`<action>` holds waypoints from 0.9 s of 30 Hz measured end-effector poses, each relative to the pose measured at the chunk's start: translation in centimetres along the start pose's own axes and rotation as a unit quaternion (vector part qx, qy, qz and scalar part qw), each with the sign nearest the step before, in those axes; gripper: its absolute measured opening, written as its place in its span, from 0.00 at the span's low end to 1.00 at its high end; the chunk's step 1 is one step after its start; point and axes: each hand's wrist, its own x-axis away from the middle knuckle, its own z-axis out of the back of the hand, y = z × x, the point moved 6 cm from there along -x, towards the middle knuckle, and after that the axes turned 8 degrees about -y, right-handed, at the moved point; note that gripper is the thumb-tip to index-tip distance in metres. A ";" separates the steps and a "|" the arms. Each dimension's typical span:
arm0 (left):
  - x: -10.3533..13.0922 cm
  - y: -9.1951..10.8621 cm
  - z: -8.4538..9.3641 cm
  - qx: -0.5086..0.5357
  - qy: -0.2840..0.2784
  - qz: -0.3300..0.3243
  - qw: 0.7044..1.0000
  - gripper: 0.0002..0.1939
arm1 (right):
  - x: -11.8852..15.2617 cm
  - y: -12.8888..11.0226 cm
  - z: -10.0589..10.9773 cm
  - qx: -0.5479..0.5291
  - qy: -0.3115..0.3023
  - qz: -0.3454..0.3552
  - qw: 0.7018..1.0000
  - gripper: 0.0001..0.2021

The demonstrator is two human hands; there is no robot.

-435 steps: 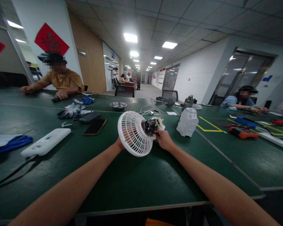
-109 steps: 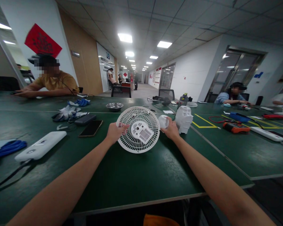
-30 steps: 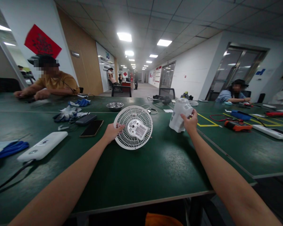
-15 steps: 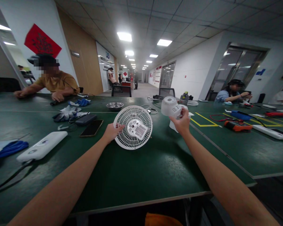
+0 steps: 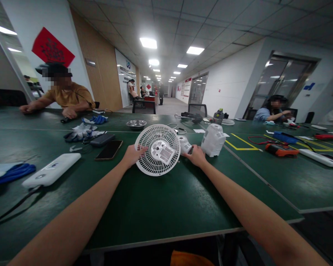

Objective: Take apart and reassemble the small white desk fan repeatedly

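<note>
My left hand (image 5: 132, 156) grips the left rim of a round white fan grille (image 5: 143, 167), which stands tilted up over the green table with its slotted centre plate toward me. Just right of the grille, my right hand (image 5: 195, 155) has its fingers closed on a rounded white motor housing (image 5: 184, 143) with vent slots. The grille hides part of that housing, and I cannot tell whether the two touch. Beyond my right hand a boxy white fan base (image 5: 213, 140) stands upright on the table.
Left on the table (image 5: 155, 210) lie a phone (image 5: 109, 150), a dark case (image 5: 102, 139), gloves (image 5: 81, 132) and a white power bank (image 5: 53, 170). A metal bowl (image 5: 136, 124) is behind the grille. An orange multimeter (image 5: 281, 150) lies right. Two people sit across the table.
My right hand has carried the motor housing left and down, from above the fan base to beside the grille. The base is now uncovered. My left hand still holds the grille in place.
</note>
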 end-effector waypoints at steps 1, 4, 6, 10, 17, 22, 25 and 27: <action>0.1 0.1 0.0 0.000 0.004 0.004 1.000 0.15 | 0.1 -0.3 0.4 0.003 0.013 0.007 1.000 0.35; 0.2 0.3 0.0 -0.001 0.005 0.007 1.000 0.15 | 0.9 -2.5 2.1 -0.043 0.075 0.087 0.992 0.31; 0.2 0.4 0.0 -0.004 -0.001 0.000 1.000 0.15 | 1.6 -4.0 2.8 -0.129 0.076 0.128 0.980 0.24; 0.1 0.3 -0.1 -0.008 -0.005 -0.017 1.000 0.16 | 3.3 -6.4 -0.8 -0.411 -0.191 0.030 0.891 0.22; 0.2 0.7 0.2 -0.033 0.008 -0.030 0.999 0.17 | 7.6 -10.8 -4.5 -0.613 -0.410 -0.054 0.673 0.22; 0.3 1.9 0.7 -0.108 0.038 -0.096 0.989 0.25 | 7.3 -11.4 -4.0 -0.638 -0.335 -0.032 0.693 0.17; -0.2 1.1 0.8 -0.041 0.020 -0.082 0.996 0.37 | 6.2 -10.9 -2.7 -0.620 -0.243 0.017 0.746 0.13; -0.6 0.2 0.7 0.021 -0.014 -0.042 0.999 0.44 | 5.5 -10.2 -1.3 -0.574 -0.171 0.065 0.799 0.13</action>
